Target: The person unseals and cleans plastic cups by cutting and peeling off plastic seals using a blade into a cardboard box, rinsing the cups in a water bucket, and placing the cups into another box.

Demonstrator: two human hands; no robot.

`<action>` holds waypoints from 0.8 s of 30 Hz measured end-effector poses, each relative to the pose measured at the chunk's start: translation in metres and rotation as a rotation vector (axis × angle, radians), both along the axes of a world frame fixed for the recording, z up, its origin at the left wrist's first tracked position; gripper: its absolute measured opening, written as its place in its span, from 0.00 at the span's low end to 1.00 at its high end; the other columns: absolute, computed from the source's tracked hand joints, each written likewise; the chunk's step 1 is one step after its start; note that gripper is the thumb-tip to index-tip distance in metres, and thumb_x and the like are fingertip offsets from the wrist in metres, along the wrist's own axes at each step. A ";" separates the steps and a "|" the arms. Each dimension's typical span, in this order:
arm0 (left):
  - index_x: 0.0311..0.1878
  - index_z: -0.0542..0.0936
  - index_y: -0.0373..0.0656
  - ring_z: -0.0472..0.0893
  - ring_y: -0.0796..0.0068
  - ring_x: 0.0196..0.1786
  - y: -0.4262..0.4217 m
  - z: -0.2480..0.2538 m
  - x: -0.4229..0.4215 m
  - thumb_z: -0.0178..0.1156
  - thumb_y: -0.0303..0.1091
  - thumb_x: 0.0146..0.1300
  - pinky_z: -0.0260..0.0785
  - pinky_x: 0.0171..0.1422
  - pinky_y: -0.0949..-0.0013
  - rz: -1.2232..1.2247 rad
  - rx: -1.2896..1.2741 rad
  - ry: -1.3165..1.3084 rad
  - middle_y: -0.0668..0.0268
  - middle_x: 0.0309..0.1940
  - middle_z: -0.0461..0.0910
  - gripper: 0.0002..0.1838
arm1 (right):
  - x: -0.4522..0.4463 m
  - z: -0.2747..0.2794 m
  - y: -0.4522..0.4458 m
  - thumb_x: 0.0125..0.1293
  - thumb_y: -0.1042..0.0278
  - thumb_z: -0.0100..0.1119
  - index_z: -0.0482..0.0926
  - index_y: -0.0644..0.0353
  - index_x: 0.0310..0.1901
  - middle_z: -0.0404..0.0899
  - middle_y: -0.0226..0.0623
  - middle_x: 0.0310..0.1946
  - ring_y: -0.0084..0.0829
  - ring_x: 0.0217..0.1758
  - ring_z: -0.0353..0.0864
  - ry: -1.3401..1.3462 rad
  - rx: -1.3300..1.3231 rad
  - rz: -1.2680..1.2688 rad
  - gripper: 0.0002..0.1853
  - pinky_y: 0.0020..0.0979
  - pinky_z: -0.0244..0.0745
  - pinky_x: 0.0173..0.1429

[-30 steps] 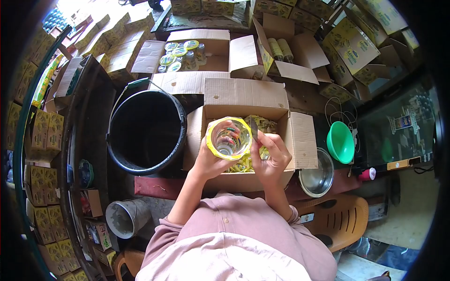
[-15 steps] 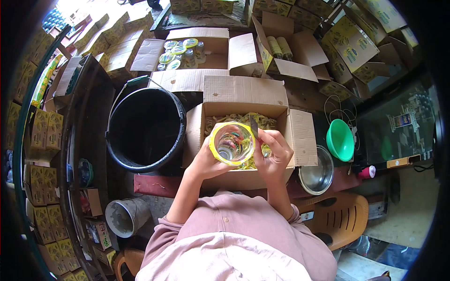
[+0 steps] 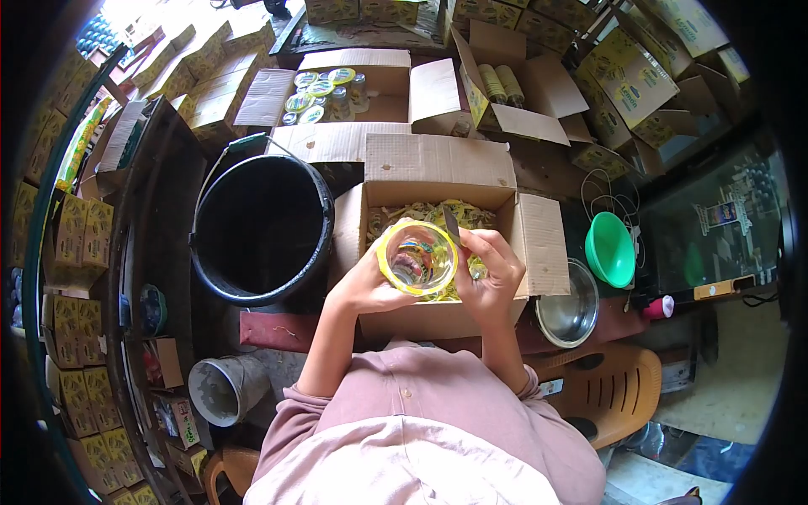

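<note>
My left hand (image 3: 369, 282) is wrapped round the side of a clear cup (image 3: 412, 263) whose mouth, edged in yellow, faces up at me. In my right hand (image 3: 493, 268) a dark, flat knife blade (image 3: 451, 224) is pinched between thumb and fingers, its handle hidden. The blade stands beside the cup's right rim; whether it touches the yellow edge I cannot tell. Both hands are over an open cardboard box (image 3: 438, 160) with yellow and clear scraps (image 3: 471, 215) inside.
Left of the box stands a black bucket (image 3: 202, 215). A steel bowl (image 3: 583, 324) and green bowl (image 3: 610, 248) are to the right. Behind, one carton (image 3: 387, 76) holds several yellow-lidded cups (image 3: 316, 91); another (image 3: 539, 126) holds cup stacks. A grey bucket (image 3: 223, 391) sits lower left.
The blade has tipped a little to the left at its upper end. Both hands and the cup have shifted only slightly; the grips are the same.
</note>
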State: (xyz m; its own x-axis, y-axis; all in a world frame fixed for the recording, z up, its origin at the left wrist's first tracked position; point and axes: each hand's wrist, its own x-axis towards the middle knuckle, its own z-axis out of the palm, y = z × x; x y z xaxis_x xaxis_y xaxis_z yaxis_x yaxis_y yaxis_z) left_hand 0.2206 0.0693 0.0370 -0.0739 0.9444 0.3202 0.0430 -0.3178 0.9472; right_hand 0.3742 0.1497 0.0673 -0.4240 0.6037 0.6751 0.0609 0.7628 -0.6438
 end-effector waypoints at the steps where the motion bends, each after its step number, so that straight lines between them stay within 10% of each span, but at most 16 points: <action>1: 0.54 0.66 0.37 0.71 0.71 0.51 0.001 0.000 -0.001 0.69 0.32 0.39 0.65 0.55 0.69 0.001 0.025 0.016 0.61 0.47 0.67 0.36 | 0.000 0.000 0.000 0.46 0.85 0.60 0.80 0.61 0.42 0.77 0.35 0.30 0.24 0.27 0.77 0.002 -0.002 -0.002 0.18 0.23 0.74 0.32; 24: 0.54 0.66 0.37 0.76 0.67 0.48 0.008 -0.001 0.021 0.72 0.30 0.40 0.69 0.53 0.67 0.435 0.055 0.165 0.58 0.46 0.72 0.36 | -0.008 -0.012 -0.001 0.48 0.84 0.62 0.81 0.60 0.42 0.78 0.36 0.29 0.28 0.29 0.79 0.005 0.115 -0.173 0.17 0.26 0.74 0.32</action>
State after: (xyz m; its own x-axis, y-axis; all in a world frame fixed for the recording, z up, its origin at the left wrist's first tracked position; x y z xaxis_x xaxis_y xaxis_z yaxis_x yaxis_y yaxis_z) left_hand 0.2420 0.0776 0.0362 -0.4031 0.8184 0.4096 0.3321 -0.2863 0.8988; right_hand 0.3662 0.1486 0.0554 -0.3178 0.5856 0.7457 0.1943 0.8100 -0.5533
